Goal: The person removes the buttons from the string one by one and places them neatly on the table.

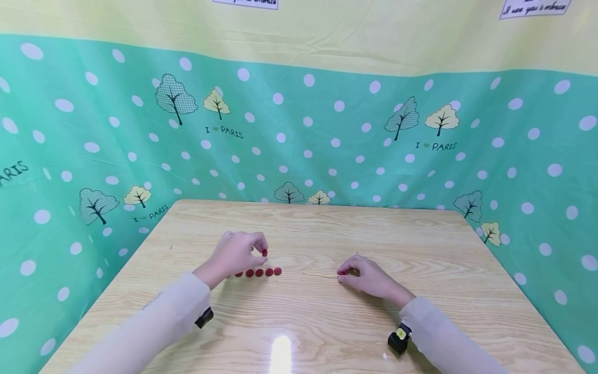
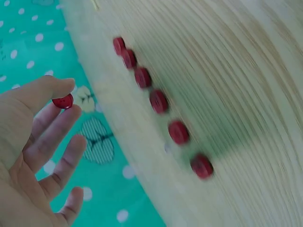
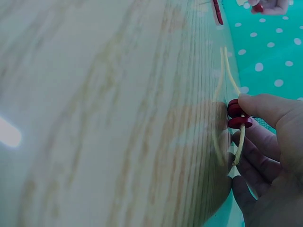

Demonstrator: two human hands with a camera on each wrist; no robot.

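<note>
My left hand (image 1: 237, 252) is raised over the table and pinches a red button (image 2: 63, 101) between thumb and index finger, its other fingers loosely spread. Below it, a row of several red buttons (image 2: 159, 101) lies on the wood. To the right, my right hand (image 1: 370, 276) holds red buttons (image 3: 235, 108) threaded on a pale yellow string (image 3: 228, 71). The string runs out leftward from the fingertips toward the row and shows again below the buttons in the right wrist view. How many buttons sit under the right thumb is partly hidden.
Both hands work above a light wooden table (image 1: 299, 322). Behind and beside it hangs a green cloth (image 1: 308, 140) with white dots and printed trees. Each wrist wears a small black camera, like the right one (image 1: 398, 340).
</note>
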